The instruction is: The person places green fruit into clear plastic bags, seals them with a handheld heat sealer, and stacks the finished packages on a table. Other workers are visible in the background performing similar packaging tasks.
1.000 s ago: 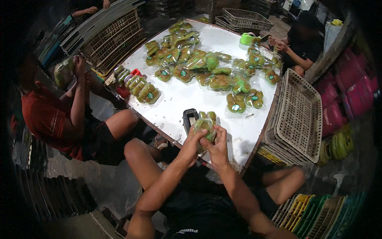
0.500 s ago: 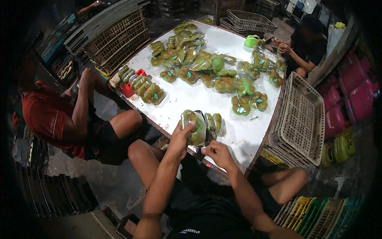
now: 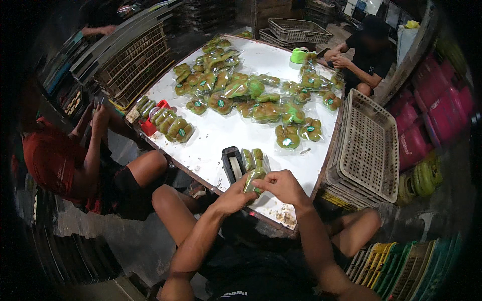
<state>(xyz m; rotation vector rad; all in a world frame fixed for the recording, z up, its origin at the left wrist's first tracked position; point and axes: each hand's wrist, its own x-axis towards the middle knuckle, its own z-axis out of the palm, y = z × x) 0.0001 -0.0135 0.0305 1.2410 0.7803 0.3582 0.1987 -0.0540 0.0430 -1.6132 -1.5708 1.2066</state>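
My left hand [image 3: 235,196] is closed around a clear plastic bag of green-brown buns [image 3: 255,175], tilted on its side above the table's near edge. My right hand [image 3: 287,186] pinches the same bag from the other side, its fingertips pressed to the plastic; whether a strip of tape is between them is too small to tell. Just beyond my left hand stands a black tape dispenser [image 3: 233,164] with a pale roll. Beside it, two standing bags of buns [image 3: 252,158] lean together, partly hidden by my hands.
Many bagged buns [image 3: 236,88] cover the far part of the white table [image 3: 211,155]. A red tape dispenser [image 3: 149,126] sits at the left, a bright green one [image 3: 301,55] at the far right. Stacked crates [image 3: 371,150] flank the right edge. Two people [image 3: 55,160] sit nearby.
My left hand has turned the bag on its side and lowered it. My right hand has come from the table edge onto the bag. The black dispenser now shows fully; the view has shifted.
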